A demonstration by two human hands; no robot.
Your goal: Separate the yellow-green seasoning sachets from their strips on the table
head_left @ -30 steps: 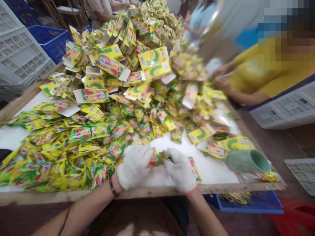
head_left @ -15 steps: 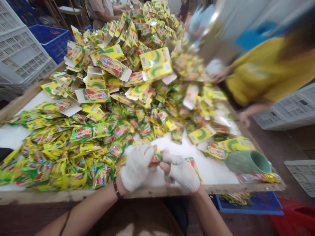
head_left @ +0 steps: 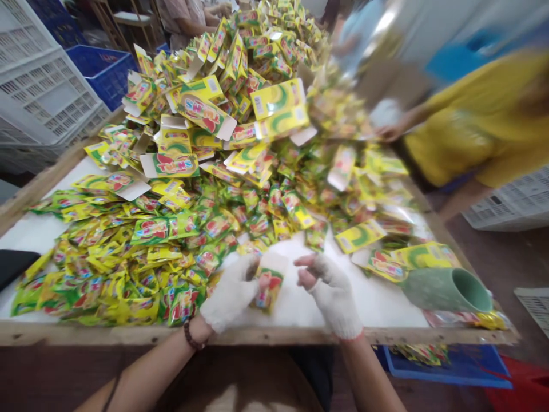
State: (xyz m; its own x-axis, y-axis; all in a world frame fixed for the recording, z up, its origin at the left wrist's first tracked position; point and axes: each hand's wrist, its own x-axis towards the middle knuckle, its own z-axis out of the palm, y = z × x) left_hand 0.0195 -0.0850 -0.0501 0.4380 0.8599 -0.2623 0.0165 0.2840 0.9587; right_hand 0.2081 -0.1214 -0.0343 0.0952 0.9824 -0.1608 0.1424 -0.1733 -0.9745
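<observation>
My left hand (head_left: 234, 292), in a white fingerless glove, grips a small candy box (head_left: 269, 289) between thumb and fingers. The box is green, yellow and red, with a pale flap standing up at its far end. My right hand (head_left: 332, 292), gloved likewise, is just to the right of the box and apart from it, its fingers parted and holding nothing. Many candy sachets (head_left: 165, 228) lie heaped left of my left hand. Beyond both hands rises a large pile of flat and open yellow candy boxes (head_left: 281, 106).
A green cylinder (head_left: 446, 289) lies at the table's right corner. Blue crate (head_left: 450, 366) stands below the table edge (head_left: 291, 336). White crates (head_left: 38, 91) are stacked left. A co-worker in a yellow shirt (head_left: 484, 120) works at right; others are farther back.
My right hand has come away from the box to the right and opened. The box, in my left hand, now shows its printed face. The view has shifted slightly.
</observation>
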